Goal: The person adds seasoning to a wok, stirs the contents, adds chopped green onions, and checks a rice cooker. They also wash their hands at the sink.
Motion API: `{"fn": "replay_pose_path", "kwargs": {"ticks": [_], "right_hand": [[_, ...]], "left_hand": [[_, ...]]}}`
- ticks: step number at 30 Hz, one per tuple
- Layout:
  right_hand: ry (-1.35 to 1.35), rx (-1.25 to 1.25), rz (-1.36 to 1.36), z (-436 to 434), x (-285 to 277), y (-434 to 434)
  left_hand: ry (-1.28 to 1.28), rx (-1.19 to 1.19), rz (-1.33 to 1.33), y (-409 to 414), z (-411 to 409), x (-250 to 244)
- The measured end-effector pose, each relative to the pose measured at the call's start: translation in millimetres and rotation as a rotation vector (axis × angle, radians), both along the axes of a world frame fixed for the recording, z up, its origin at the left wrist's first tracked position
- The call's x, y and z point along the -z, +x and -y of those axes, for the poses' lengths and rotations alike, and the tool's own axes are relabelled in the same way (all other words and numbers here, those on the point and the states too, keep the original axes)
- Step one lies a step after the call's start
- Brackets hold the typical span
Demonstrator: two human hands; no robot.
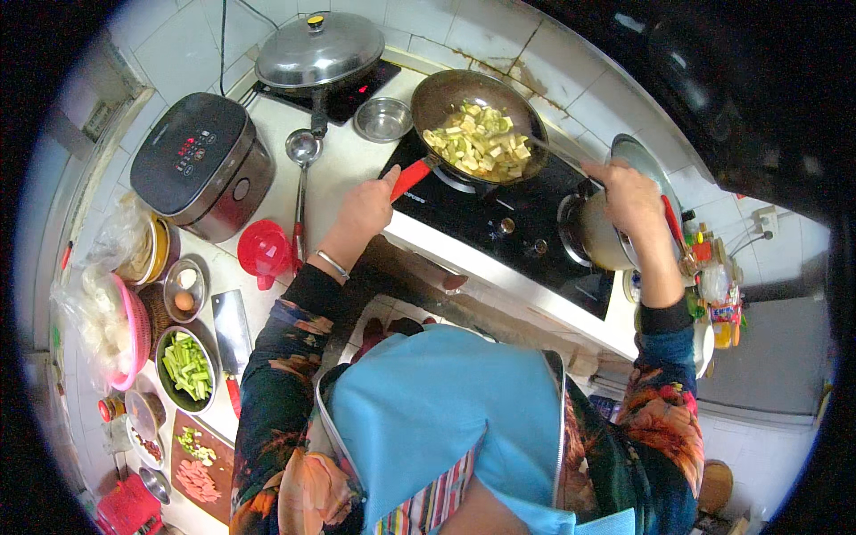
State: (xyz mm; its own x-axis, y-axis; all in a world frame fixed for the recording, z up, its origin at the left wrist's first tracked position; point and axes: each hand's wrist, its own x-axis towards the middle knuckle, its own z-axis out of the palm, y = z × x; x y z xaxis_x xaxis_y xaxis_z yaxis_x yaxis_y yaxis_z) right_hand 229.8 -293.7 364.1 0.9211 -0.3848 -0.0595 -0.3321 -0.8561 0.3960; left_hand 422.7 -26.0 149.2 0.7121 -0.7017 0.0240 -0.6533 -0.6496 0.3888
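My left hand is closed around the red handle of a dark wok on the left burner of a black gas stove. Pale chunks mixed with green pieces lie in the wok. In my right hand is a metal cooking utensil, probably a spatula, whose working end is at the food's right side and hard to make out. Behind that hand, a large pot or pan sits on the right burner, partly hidden.
A rice cooker, a lidded pan on an induction cooker and a ladle stand left of the stove. Further down are a cleaver, a bowl of cut green vegetables and a cutting board. Bottles and jars crowd the right end.
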Motion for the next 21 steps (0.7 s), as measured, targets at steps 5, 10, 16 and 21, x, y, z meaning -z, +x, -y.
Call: {"fn": "replay_pose_path", "kwargs": {"ticks": [5, 10, 16, 21], "right_hand": [[0.034, 0.022, -0.152, -14.0, 11.8, 0.2], [0.190, 0.128, 0.043, 34.2, 45.8, 29.1], [0.435, 0.303, 0.139, 98.4, 60.9, 51.2], [1.562, 0.686, 0.272, 80.2, 139.5, 68.8]], "left_hand": [[-0.011, 0.008, 0.011, -2.0, 0.1, -6.5], [0.020, 0.042, 0.018, -1.3, 6.9, -16.9], [-0.012, 0.024, 0.023, -0.6, 1.6, -3.8], [0.036, 0.020, -0.018, -3.5, 3.7, -14.5]]}}
